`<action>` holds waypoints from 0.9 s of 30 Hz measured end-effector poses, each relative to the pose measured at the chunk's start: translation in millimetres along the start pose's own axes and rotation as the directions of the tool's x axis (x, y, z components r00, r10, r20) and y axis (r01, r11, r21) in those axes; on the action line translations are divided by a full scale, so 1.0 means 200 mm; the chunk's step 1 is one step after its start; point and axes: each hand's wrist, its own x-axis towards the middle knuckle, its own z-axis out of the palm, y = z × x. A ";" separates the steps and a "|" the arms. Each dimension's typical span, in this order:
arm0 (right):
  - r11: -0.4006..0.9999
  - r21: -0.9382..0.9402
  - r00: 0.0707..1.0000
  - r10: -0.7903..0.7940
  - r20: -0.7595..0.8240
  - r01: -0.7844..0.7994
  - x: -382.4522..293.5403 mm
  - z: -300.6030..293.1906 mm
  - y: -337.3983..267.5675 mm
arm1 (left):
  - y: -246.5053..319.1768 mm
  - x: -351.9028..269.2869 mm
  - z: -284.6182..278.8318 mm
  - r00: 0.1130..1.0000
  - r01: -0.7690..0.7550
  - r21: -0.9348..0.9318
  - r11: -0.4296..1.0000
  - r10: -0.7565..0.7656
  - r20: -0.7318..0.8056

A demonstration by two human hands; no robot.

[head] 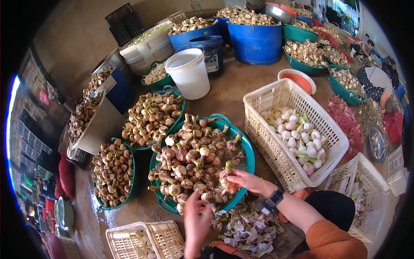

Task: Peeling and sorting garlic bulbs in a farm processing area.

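Note:
My right hand (244,182), with a dark watch on its wrist, grips an unpeeled garlic bulb (227,181) with its cut green stem pointing up. This bulb is above the right part of a green plastic basin (251,158). Heaped inside the basin are brown, soil-stained garlic bulbs (194,155), with some water showing at the right. My left hand (196,215) is over the basin's near rim, fingers apart and curved, with nothing visible in it. Below the basin lies a pile of stripped garlic skins (254,228). Peeled white garlic (300,136) fills part of a white plastic crate (258,129) to the right.
Two more basins of unpeeled garlic (152,118) (113,174) stand left. A small white crate (161,233) sits near my left hand. Beyond are a white bucket (189,76) and blue tubs (255,43) of garlic. Another person (376,79) bends down at far right.

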 end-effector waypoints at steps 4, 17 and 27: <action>0.964 0.262 0.999 -0.031 -0.018 0.035 -0.12 0.21 -0.02 | 0.02 0.04 0.22 0.916 -0.387 0.494 0.779 0.387 0.108; 0.728 -0.568 0.876 -0.482 -0.025 0.385 -0.36 0.46 -0.21 | 0.11 -0.23 0.11 0.867 -0.402 0.559 0.725 0.498 -0.023; 0.597 -0.731 0.797 -0.592 -0.121 0.332 -0.32 0.40 -0.16 | -0.06 -0.18 0.09 0.950 -0.264 0.096 0.960 0.276 -0.145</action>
